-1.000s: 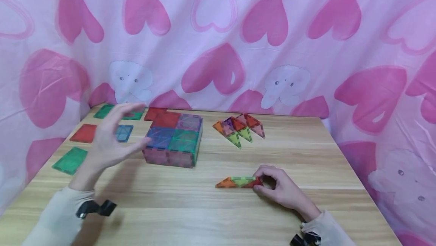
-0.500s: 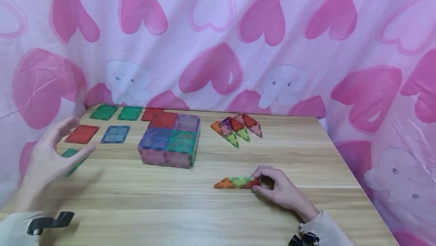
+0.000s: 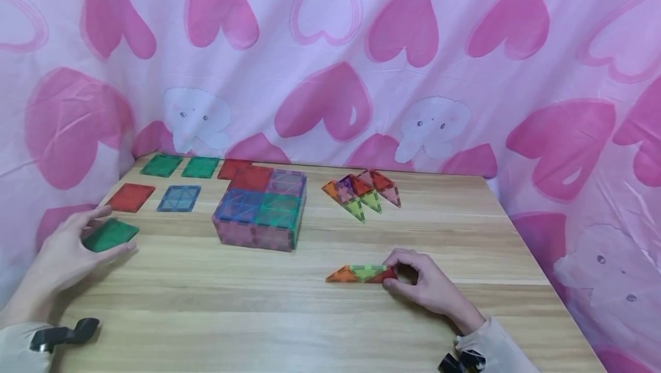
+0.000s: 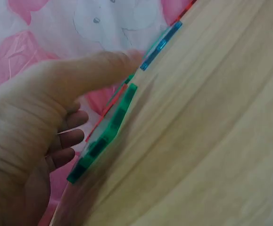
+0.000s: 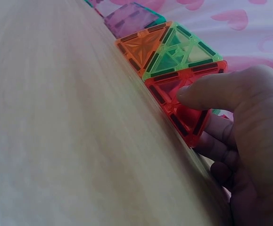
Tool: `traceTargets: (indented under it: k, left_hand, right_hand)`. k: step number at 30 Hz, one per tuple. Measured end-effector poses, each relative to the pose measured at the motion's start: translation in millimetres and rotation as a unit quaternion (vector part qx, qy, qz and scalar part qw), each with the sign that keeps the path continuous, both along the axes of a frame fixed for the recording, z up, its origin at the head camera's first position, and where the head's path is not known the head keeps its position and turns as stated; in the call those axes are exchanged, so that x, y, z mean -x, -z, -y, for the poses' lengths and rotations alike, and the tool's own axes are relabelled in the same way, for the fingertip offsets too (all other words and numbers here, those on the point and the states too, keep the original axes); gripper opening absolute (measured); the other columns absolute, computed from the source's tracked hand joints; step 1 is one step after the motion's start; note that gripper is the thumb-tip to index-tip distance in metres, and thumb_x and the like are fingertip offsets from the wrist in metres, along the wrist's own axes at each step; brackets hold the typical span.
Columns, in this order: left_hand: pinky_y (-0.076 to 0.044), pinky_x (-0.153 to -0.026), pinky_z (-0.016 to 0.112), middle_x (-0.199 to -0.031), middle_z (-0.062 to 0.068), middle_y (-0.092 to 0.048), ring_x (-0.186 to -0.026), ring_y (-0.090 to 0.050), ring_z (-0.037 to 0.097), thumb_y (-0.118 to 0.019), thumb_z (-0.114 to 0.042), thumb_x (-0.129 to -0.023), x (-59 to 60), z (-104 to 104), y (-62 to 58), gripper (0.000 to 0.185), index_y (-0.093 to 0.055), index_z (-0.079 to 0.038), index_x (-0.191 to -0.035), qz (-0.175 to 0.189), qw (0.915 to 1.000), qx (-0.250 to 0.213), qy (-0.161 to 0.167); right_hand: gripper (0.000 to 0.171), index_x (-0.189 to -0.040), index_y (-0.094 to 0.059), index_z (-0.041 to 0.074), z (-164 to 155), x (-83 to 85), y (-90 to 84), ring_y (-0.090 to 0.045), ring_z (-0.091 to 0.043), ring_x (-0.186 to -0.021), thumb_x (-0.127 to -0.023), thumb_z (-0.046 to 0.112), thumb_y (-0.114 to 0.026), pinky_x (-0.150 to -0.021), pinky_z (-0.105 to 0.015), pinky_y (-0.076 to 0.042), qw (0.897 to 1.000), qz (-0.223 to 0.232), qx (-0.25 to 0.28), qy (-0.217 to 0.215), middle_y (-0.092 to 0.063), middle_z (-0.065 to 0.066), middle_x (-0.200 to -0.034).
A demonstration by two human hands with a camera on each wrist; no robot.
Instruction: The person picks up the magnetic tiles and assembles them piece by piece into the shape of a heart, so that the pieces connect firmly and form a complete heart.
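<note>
The left hand (image 3: 62, 252) holds a green square tile (image 3: 110, 234) at the near left edge of the wooden counter (image 3: 289, 315), fingers under one side and thumb along the other, one edge of the tile lifted off the wood in the left wrist view (image 4: 105, 134). The right hand (image 3: 426, 287) pinches the red end of a strip of three triangle tiles (image 3: 361, 275), orange, green and red, which lies flat near the middle of the counter; the thumb presses the red triangle (image 5: 181, 110) and the fingers curl behind it.

Behind the left hand lie five more loose square tiles: two green (image 3: 161, 164) at the back, one red (image 3: 131, 197), one blue (image 3: 179, 198), and another red (image 3: 233, 168) partly hidden by a low box of tiles (image 3: 260, 212). The box's top shows four squares: red, purple, blue and green. To its right stands a cluster of triangle tiles (image 3: 361, 194), too bunched to count. A pink cloth with hearts (image 3: 330, 74) hangs behind.
</note>
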State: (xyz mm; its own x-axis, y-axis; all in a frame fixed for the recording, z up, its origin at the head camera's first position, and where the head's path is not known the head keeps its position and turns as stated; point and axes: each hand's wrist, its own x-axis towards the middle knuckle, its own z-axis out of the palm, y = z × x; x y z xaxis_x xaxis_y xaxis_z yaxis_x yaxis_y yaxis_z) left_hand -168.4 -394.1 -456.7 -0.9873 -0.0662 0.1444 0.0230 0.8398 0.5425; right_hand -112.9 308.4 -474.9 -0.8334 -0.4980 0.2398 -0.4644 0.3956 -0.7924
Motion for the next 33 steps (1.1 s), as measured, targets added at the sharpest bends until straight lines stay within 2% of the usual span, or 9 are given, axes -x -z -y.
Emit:
traceTargets:
  k: [6,12,18,21,24,25,27,29,33]
  left_hand:
    - [-0.034,-0.106,0.079,-0.149,0.045,-0.048,-0.134,-0.042,0.062,-0.091,-0.054,-0.091,6.3,5.4,6.4,0.110,-0.039,0.009,-0.165,0.004,0.9989,0.044,0.012]
    - [-0.041,-0.098,0.070,-0.143,0.042,-0.055,-0.125,-0.053,0.057,-0.093,-0.051,-0.090,5.6,5.2,6.0,0.101,-0.049,0.007,-0.160,0.003,0.9990,0.043,0.014]
    - [-0.036,-0.082,0.024,-0.144,0.035,-0.057,-0.122,-0.057,0.054,-0.099,-0.040,-0.086,2.9,-3.5,-0.4,0.099,-0.050,-0.001,-0.163,-0.013,0.9996,0.018,0.018]
    - [-0.037,-0.077,0.011,-0.143,0.024,-0.057,-0.117,-0.066,0.017,-0.101,-0.029,-0.084,1.1,-10.5,-4.5,0.098,-0.051,-0.006,-0.165,-0.045,0.9985,-0.025,0.019]
    - [-0.040,-0.083,-0.001,-0.135,-0.002,-0.056,-0.109,-0.055,-0.013,-0.099,-0.012,-0.084,-2.0,-18.1,-9.4,0.094,-0.052,-0.011,-0.166,-0.089,0.9908,-0.098,0.025]
    - [-0.040,-0.087,-0.002,-0.134,-0.010,-0.056,-0.107,-0.048,-0.020,-0.098,-0.007,-0.084,-3.1,-21.5,-11.5,0.093,-0.052,-0.013,-0.166,-0.103,0.9860,-0.129,0.028]
    - [-0.042,-0.096,0.001,-0.132,-0.018,-0.056,-0.114,-0.056,-0.012,-0.092,0.009,-0.083,-4.5,-30.2,-17.4,0.092,-0.053,-0.012,-0.164,-0.135,0.9681,-0.206,0.046]
    - [-0.044,-0.103,0.006,-0.137,-0.011,-0.061,-0.119,-0.060,-0.003,-0.083,0.025,-0.080,-5.1,-41.3,-25.1,0.093,-0.053,-0.007,-0.162,-0.164,0.9342,-0.305,0.086]
    - [-0.048,-0.111,0.016,-0.139,0.009,-0.067,-0.124,-0.064,0.014,-0.068,0.045,-0.067,-6.0,-71.8,-42.8,0.098,-0.051,0.011,-0.157,-0.203,0.8522,-0.443,0.190]
  right_hand:
    - [0.020,-0.111,-0.077,0.026,-1.9,0.8,-1.8,-0.069,-0.016,-0.102,-0.099,0.012,-0.086,-0.095,-0.029,-0.054,1.000,0.001,0.009,-0.008,-0.075,0.006,-0.109]
    - [0.020,-0.111,-0.077,0.026,-3.0,2.2,-2.4,-0.069,-0.017,-0.104,-0.099,0.012,-0.086,-0.097,-0.029,-0.053,1.000,0.001,0.007,-0.013,-0.076,0.006,-0.111]
    - [0.018,-0.109,-0.078,0.026,-1.8,1.7,-2.7,-0.071,-0.017,-0.105,-0.100,0.013,-0.086,-0.097,-0.029,-0.053,1.000,0.003,0.001,-0.012,-0.077,0.007,-0.112]
    - [0.018,-0.109,-0.078,0.027,-1.0,1.0,-3.2,-0.071,-0.017,-0.105,-0.100,0.014,-0.086,-0.098,-0.029,-0.053,1.000,0.004,-0.003,-0.011,-0.076,0.007,-0.113]
    - [0.019,-0.109,-0.077,0.029,-1.1,0.6,-2.5,-0.070,-0.016,-0.106,-0.099,0.015,-0.086,-0.098,-0.029,-0.053,1.000,0.004,-0.006,-0.011,-0.076,0.008,-0.113]
    - [0.020,-0.108,-0.077,0.029,-1.4,0.5,-2.0,-0.070,-0.016,-0.106,-0.099,0.014,-0.087,-0.098,-0.029,-0.052,1.000,0.002,-0.006,-0.011,-0.076,0.008,-0.113]
    - [0.021,-0.108,-0.077,0.030,-1.6,0.6,-1.4,-0.070,-0.016,-0.106,-0.098,0.014,-0.087,-0.098,-0.030,-0.052,1.000,0.001,-0.006,-0.012,-0.076,0.008,-0.112]
    - [0.021,-0.108,-0.077,0.030,-1.5,0.6,-1.4,-0.069,-0.016,-0.106,-0.098,0.014,-0.087,-0.099,-0.030,-0.051,1.000,0.002,-0.005,-0.014,-0.076,0.008,-0.112]
    - [0.023,-0.108,-0.077,0.029,-0.4,0.0,-0.1,-0.068,-0.016,-0.106,-0.097,0.012,-0.087,-0.100,-0.032,-0.050,1.000,-0.004,-0.001,-0.022,-0.076,0.008,-0.111]
